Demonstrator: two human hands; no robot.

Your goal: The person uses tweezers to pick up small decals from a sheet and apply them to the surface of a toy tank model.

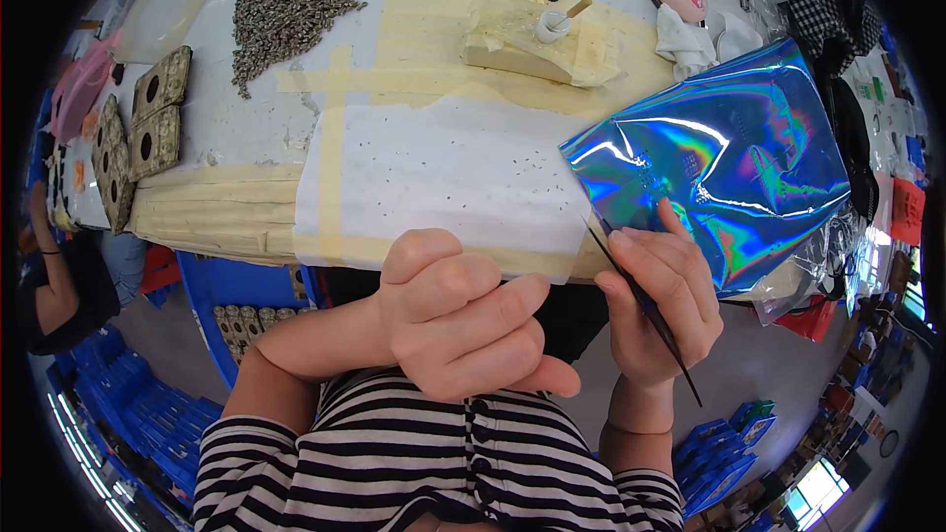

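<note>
Centre-right of frame: your right hand (658, 303) grip pinched shut on thin dark stick (645, 305), tip by holographic foil sheet (714, 163) at bench (246, 138) edge. Left hand (458, 320) curled loosely, holding nothing visible. Keep stick steady, strokes light.

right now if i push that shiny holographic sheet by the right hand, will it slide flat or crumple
Probably crumple: the holographic sheet already shows creases and buckled folds, so it looks thin and floppy. Its glossy face suggests it is slippery and light, so it may also skid over the white paper.
</note>
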